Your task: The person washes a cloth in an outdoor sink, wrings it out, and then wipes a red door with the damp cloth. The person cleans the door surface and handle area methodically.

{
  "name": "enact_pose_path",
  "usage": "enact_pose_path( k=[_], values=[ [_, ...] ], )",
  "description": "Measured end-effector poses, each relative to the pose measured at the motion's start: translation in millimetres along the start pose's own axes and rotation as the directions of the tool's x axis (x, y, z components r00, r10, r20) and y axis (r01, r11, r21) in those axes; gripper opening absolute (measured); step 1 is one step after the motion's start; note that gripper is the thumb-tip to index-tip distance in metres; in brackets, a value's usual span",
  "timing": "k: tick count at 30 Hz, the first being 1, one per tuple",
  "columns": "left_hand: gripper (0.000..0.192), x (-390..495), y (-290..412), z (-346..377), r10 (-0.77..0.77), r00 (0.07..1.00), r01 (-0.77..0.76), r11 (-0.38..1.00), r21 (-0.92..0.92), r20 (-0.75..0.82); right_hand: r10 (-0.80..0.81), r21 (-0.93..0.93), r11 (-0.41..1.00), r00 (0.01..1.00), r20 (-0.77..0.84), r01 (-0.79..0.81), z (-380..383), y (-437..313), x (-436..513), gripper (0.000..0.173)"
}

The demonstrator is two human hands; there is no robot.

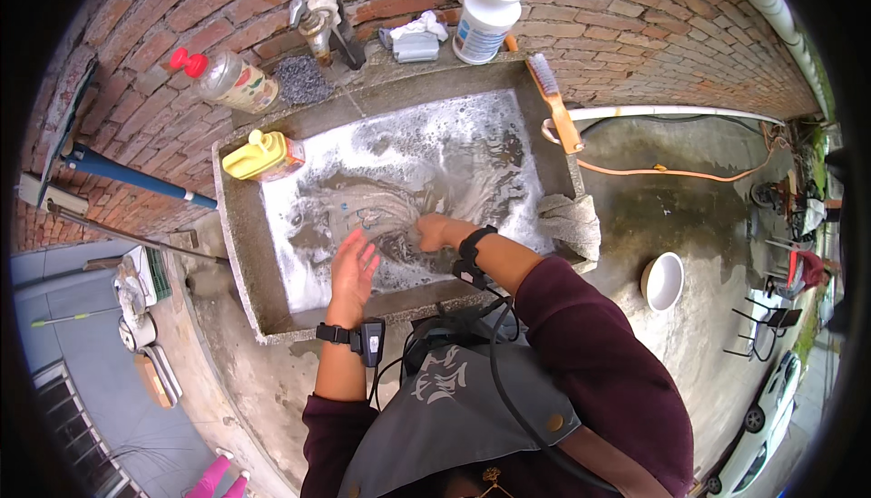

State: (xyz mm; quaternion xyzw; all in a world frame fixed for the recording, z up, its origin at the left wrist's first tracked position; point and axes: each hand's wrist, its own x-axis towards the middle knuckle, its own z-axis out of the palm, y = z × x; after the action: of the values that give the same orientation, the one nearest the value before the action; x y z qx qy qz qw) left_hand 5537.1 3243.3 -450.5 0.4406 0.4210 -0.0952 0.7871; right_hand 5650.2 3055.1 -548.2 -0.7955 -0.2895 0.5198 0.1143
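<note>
A wet, light-coloured cloth [381, 209] with small blue marks lies in the foamy water of a concrete wash basin [238, 253]. My right hand [435, 231] is closed on the cloth's gathered right part, near the middle of the basin. My left hand [353, 270] hovers over the cloth's lower left edge, palm up, fingers apart, with nothing in it. Black straps with devices sit on both wrists. A yellow jug [262, 158] stands inside the basin's upper left corner. A grey cloth [575, 226] hangs over the right rim.
Along the back ledge are a red-capped bottle [235, 81], a dark scouring pad or cloth [304, 80], a tap [318, 25] and a white spray bottle [488, 18]. A wooden scrub brush [556, 107] rests on the right rim. A white bowl [662, 282] is on the concrete floor.
</note>
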Motion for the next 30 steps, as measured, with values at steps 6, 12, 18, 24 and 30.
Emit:
enact_pose_path(
  k=[6,12,18,24,30],
  values=[
    [0.09,79.8,-15.1,0.2,-0.446,0.881,0.458,0.887,-0.053,0.156,-0.438,0.137,0.761,0.657,-0.613,0.634,-70.7,-78.1,-137.9,0.032],
    [0.052,102.8,-22.5,28.9,0.065,0.744,-0.224,0.962,0.156,0.665,-0.41,0.028,0.598,0.336,-0.848,0.801,-84.1,-95.4,-202.1,0.029],
    [0.046,71.4,9.4,64.9,-0.177,0.791,0.359,0.909,-0.211,0.585,-0.138,0.117,0.867,0.459,-0.878,0.484,-43.6,-98.2,-157.6,0.036],
    [0.044,37.8,24.7,86.4,-0.264,0.735,0.374,0.926,-0.049,0.624,0.18,0.278,0.836,0.243,-0.953,0.473,-34.1,-119.7,-122.2,0.035],
    [0.046,31.9,14.3,98.9,-0.215,0.841,0.2,0.976,0.084,0.497,0.247,0.268,0.85,0.107,-0.963,0.453,-48.3,-103.7,-127.3,0.018]
  ],
)
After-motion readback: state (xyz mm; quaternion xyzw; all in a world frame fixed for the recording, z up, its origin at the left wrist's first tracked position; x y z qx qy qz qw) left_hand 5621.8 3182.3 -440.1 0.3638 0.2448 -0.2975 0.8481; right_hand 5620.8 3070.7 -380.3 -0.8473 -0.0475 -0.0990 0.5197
